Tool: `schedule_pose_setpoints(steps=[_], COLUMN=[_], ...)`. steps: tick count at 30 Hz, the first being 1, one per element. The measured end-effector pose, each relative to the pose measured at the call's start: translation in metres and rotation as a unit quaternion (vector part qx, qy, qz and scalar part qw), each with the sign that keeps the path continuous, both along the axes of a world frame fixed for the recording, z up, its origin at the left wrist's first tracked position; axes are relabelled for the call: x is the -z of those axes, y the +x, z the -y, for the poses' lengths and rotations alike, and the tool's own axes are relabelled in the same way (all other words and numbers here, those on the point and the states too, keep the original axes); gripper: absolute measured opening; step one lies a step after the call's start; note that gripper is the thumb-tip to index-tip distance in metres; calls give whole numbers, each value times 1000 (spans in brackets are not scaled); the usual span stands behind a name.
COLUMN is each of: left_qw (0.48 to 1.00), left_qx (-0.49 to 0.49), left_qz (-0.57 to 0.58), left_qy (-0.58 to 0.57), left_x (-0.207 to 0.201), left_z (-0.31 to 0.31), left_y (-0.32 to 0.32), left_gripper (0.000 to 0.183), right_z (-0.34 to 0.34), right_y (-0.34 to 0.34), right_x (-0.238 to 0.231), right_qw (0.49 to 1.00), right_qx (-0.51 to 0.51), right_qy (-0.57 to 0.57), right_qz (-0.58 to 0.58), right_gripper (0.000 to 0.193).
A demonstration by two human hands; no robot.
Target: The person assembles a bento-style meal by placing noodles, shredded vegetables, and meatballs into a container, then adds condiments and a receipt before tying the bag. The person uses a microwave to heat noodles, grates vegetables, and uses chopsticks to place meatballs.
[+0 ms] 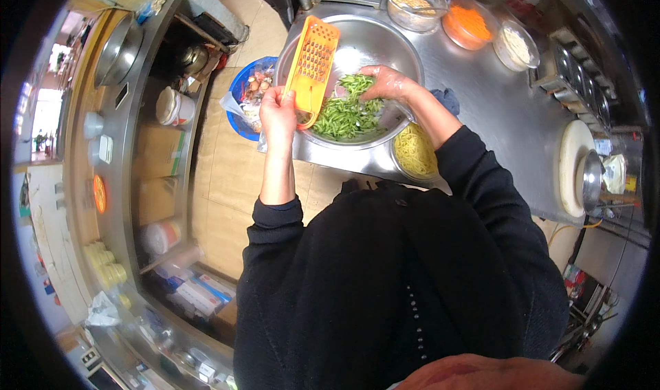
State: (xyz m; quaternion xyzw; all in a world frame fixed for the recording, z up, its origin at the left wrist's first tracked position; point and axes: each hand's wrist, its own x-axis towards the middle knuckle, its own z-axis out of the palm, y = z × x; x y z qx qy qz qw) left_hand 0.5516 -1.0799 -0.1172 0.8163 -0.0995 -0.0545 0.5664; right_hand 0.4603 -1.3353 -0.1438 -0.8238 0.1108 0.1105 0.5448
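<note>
Nearest: your black sleeves [479, 173], both forearms bare below the cuffs, presumably to keep cloth out of the food. Close in front, partly under your right forearm, thin pale-yellow strips [416, 150] in a round container, at the near edge of the shiny steel table [495, 108].

Your left hand [277, 117] is closed on the lower end of a flat, orange plastic grater [315, 60], holding it aslant over the left side of the wide, round steel bowl [395, 53]. That grip probably keeps your fingers off the toothed holes. Whether the grater touches the rim, unclear.

Your hands are apart. The right hand [386, 84] reaches in from the bowl's right side, fingers curled at the bright-green shreds [347, 118]; whether it pinches any, hidden. High walls likely keep the heap contained.

Left, below table level: blue plastic tub [240, 126] of mixed scraps, handy for discards, I judge.

Farther, beyond the bowl's right: tan chopped bits [411, 1], orange shreds [469, 25] and whitish strips [514, 45], separate clear containers, seemingly to prevent mixing.
</note>
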Motion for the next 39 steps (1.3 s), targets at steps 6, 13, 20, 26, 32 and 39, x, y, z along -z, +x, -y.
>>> schedule_pose_setpoints(steps=[6, 13, 20, 26, 32, 39], left_qw=[1000, 999, 998, 996, 992, 960], left_qx=[18, 29, 56, 82, 111, 158], left_qz=[-5, -32, -28, -44, -41, 95], left_qy=[13, -20, 7, 11, 42, 210], left_x=[7, 29, 34, 31, 41, 32], left_z=[11, 15, 18, 17, 19, 19], left_y=[3, 7, 9, 6, 9, 2], left_gripper=[7, 9, 9, 11, 10, 22], right_z=[7, 45, 31, 34, -4, 30], right_y=[-37, -137, -166, -173, -166, -220], right_x=[-41, -71, -31, -26, -23, -20], right_qw=[989, 992, 978, 982, 955, 887], right_qx=[91, -23, -112, -36, -81, 272], right_qy=[116, -42, -172, -168, -243, -373], right_qz=[13, 114, 24, 77, 148, 17], right_gripper=[58, 58, 47, 42, 29, 23])
